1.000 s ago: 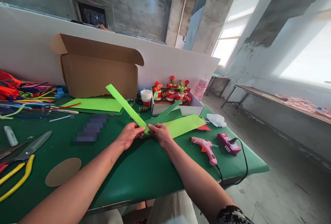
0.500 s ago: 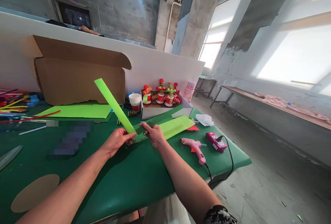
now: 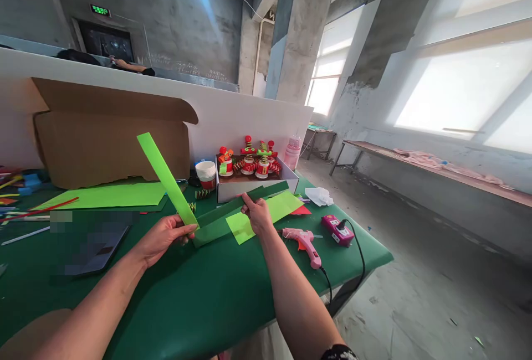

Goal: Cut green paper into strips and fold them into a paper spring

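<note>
**Light green strip point(image 3: 168, 180) held; white box point(image 3: 230, 190) loaded**

Through the head view I read both hands. The grip of the left hand point(image 3: 168, 235) is closed, thumb over fingers, on the light green strip's lower end; the strip tilts up and leftward above the tabletop point(image 3: 187, 299). The right hand point(image 3: 256, 216) touches the dark green strip point(image 3: 214, 231); I cannot tell how far its grip is closed. The white box contains red-and-white figures point(image 3: 248, 166). Stacked paper cups point(image 3: 206, 171) stand just left of it. I cannot tell what the brown carton point(image 3: 118, 144) holds.
</note>
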The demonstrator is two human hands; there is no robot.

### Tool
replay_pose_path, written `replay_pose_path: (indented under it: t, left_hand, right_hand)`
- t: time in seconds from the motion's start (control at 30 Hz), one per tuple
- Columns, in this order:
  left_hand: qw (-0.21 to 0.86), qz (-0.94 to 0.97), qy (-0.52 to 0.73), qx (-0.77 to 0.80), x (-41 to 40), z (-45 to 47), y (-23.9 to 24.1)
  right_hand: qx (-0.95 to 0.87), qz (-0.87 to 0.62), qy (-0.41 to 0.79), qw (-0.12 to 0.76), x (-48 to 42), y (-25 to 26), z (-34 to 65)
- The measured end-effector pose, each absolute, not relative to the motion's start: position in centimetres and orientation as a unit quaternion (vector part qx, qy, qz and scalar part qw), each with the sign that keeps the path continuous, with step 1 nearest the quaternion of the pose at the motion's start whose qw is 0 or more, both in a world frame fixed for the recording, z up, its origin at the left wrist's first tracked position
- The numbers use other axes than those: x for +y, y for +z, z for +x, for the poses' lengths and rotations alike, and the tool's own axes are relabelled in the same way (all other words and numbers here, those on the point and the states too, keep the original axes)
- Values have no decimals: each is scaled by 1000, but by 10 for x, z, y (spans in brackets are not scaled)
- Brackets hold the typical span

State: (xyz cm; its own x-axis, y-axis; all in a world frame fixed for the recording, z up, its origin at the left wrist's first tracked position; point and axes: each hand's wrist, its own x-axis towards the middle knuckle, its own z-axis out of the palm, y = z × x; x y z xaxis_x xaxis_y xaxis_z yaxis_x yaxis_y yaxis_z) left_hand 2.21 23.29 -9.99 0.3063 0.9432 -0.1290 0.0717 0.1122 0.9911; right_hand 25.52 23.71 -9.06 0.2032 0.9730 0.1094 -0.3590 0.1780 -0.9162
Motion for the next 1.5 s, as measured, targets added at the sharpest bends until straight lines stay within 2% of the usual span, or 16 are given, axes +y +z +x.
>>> replay_pose_path:
  t: [0.2,0.73,1.2,1.37,1.5]
  left_hand:
    - [546,588,363,474,235,14,-98]
    - [541,590,345,490,234,6,-90]
    - [545,597,348,475,236,2,-91]
    - [533,587,379,477,236,6,-92]
    - [558,583,406,430,231,23,-92]
  right_hand:
    - [-373,-404,474,688,240,-88,275]
    - [-302,-411,378,772,237,-81,310]
    - [-307,-475,253,785,238,-87,310]
    - [-347,-433,295,778,232,-77,300]
    - [-460,-318,432,708,224,-78,260]
